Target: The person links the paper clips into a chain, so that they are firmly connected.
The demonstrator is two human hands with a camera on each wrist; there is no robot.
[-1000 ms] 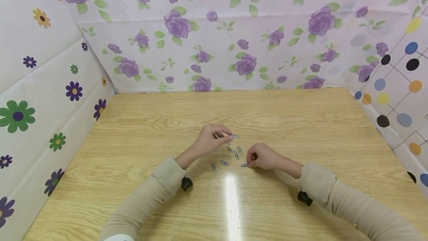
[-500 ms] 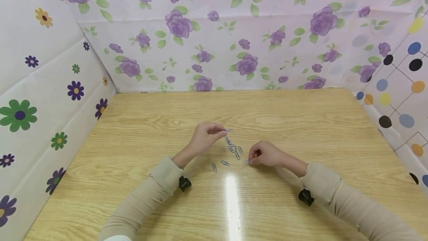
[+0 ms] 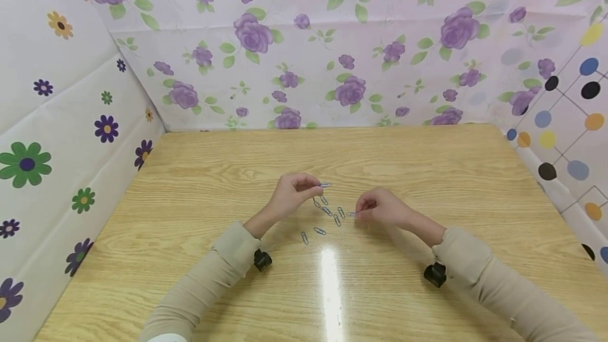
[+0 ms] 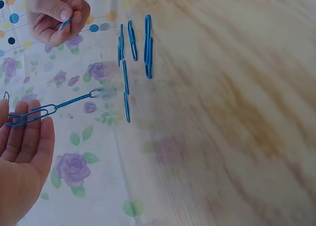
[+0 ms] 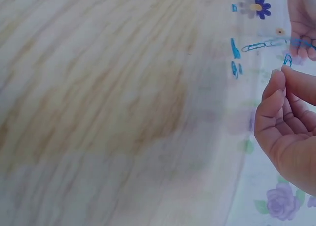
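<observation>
Your left hand [image 3: 292, 194] pinches a chain [image 4: 74, 101], already linked, hanging below its fingertips; your right hand [image 3: 383, 207] pinches a single clip [image 5: 288, 61]. Loose clips [image 4: 148, 50] between your fingers lie unlinked.

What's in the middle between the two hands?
In the head view, loose blue paper clips lie on the wooden table between the left hand and the right hand. A chain of linked clips also hangs there from the left hand.
</observation>
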